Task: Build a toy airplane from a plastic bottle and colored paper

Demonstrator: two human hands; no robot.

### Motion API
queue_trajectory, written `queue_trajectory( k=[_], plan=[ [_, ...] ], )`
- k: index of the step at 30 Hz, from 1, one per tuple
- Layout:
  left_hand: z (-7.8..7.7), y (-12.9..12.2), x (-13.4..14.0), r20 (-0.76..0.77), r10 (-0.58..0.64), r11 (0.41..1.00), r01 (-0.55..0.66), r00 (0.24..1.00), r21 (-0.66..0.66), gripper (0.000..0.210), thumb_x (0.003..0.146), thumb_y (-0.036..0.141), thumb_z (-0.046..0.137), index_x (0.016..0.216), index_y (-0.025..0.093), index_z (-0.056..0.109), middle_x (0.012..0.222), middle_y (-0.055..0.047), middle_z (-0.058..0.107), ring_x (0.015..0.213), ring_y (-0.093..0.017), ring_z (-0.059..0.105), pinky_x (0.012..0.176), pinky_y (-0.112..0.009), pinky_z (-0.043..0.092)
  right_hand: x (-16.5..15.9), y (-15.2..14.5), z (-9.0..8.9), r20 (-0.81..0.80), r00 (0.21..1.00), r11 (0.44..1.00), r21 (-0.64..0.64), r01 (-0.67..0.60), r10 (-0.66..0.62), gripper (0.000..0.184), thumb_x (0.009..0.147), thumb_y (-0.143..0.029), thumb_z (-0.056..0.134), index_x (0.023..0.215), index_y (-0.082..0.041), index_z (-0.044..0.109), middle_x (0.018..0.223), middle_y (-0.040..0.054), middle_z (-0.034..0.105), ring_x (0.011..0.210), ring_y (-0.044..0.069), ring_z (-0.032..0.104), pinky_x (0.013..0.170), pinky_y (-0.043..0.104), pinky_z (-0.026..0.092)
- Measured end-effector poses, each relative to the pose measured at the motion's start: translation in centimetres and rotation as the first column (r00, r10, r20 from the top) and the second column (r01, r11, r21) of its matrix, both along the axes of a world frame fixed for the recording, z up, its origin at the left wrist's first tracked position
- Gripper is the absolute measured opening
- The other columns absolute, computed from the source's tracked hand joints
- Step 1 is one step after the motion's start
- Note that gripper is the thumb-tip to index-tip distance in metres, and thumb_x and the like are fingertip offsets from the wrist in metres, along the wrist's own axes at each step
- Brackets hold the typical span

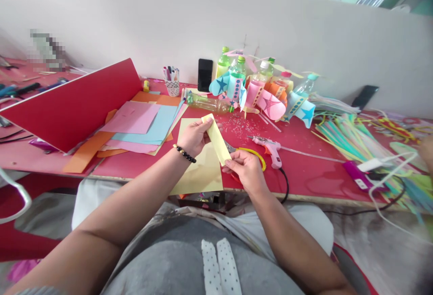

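Note:
A folded strip of pale yellow paper (217, 142) is stretched between my two hands above the table. My left hand (198, 138) pinches its upper end, thumb on top. At the lower end my right hand (246, 168) grips it between thumb and fingers. Beneath the strip lies a larger sheet of yellow paper (203, 175), partly over the table's front edge. Scissors with yellow handles (259, 156) rest on the table behind my right hand, which hides part of them. Just to the right is a pink glue gun (270, 148).
Coloured sheets (135, 119) and a red board (81, 101) are at left. Bottle airplanes (264, 87), a clear bottle (208, 103), a pen cup (172, 83) and a phone (204, 75) stand or lie behind. Pipe cleaners (355, 137) and a purple power strip (361, 177) are at right.

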State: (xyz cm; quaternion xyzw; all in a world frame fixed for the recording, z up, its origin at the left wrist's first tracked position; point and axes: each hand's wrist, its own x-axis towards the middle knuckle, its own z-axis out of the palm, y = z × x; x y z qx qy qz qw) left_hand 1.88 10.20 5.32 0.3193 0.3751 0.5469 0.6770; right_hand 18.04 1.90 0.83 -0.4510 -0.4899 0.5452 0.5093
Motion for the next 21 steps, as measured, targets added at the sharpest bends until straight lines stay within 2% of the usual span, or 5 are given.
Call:
queue_trajectory(
  k=[6,9,13,16,21],
  plan=[
    [0.0,1.3,-0.3,-0.017,-0.01,0.998,0.011,1.0,0.062,0.021,0.083,0.033,0.067,0.084,0.012,0.064,0.079,-0.009,0.072,0.069,-0.015,0.067,0.069,-0.028,0.055,0.1,0.1,0.0,-0.029,0.999,1.0,-0.019,0.013,-0.014,0.02,0.07,-0.032,0.077,0.077,-0.017,0.066,0.063,0.0022,0.072,0.055,0.018,0.068,0.056,0.026,0.055],
    [-0.7,0.3,0.2,-0.007,-0.087,0.994,0.087,0.996,0.067,0.023,0.08,0.033,0.07,0.085,0.012,0.065,0.079,-0.008,0.071,0.067,-0.014,0.066,0.065,-0.025,0.055,0.2,0.2,0.0,-0.055,0.998,0.998,-0.037,0.04,-0.042,0.022,0.067,-0.033,0.079,0.075,-0.018,0.066,0.062,0.0015,0.071,0.055,0.018,0.069,0.056,0.026,0.056],
    [-1.4,-2.2,1.4,0.02,-0.198,0.98,0.197,0.98,0.026,0.023,0.074,0.027,0.076,0.087,0.011,0.067,0.079,-0.007,0.072,0.066,-0.014,0.066,0.063,-0.025,0.055,0.3,0.4,0.0,-0.046,0.995,0.996,-0.019,0.089,-0.09,0.024,0.067,-0.035,0.079,0.077,-0.018,0.066,0.063,0.0018,0.072,0.055,0.019,0.069,0.057,0.027,0.056],
    [-1.5,-3.4,2.2,0.007,-0.191,0.981,0.191,0.982,-0.037,0.023,0.072,0.025,0.077,0.087,0.01,0.068,0.08,-0.009,0.072,0.065,-0.016,0.067,0.06,-0.027,0.055,0.2,0.4,0.2,-0.052,0.995,0.996,-0.005,0.09,-0.09,0.027,0.066,-0.038,0.08,0.077,-0.018,0.067,0.065,0.0019,0.072,0.056,0.02,0.069,0.061,0.03,0.058],
    [-1.4,-3.5,2.6,-0.003,-0.142,0.989,0.142,0.99,-0.05,0.018,0.073,0.022,0.075,0.085,0.01,0.067,0.08,-0.01,0.073,0.065,-0.017,0.068,0.06,-0.028,0.055,0.1,0.3,0.6,-0.024,0.999,0.998,-0.041,0.045,-0.046,0.03,0.065,-0.043,0.079,0.08,-0.02,0.067,0.067,0.0012,0.073,0.063,0.022,0.071,0.066,0.033,0.059]
  ],
)
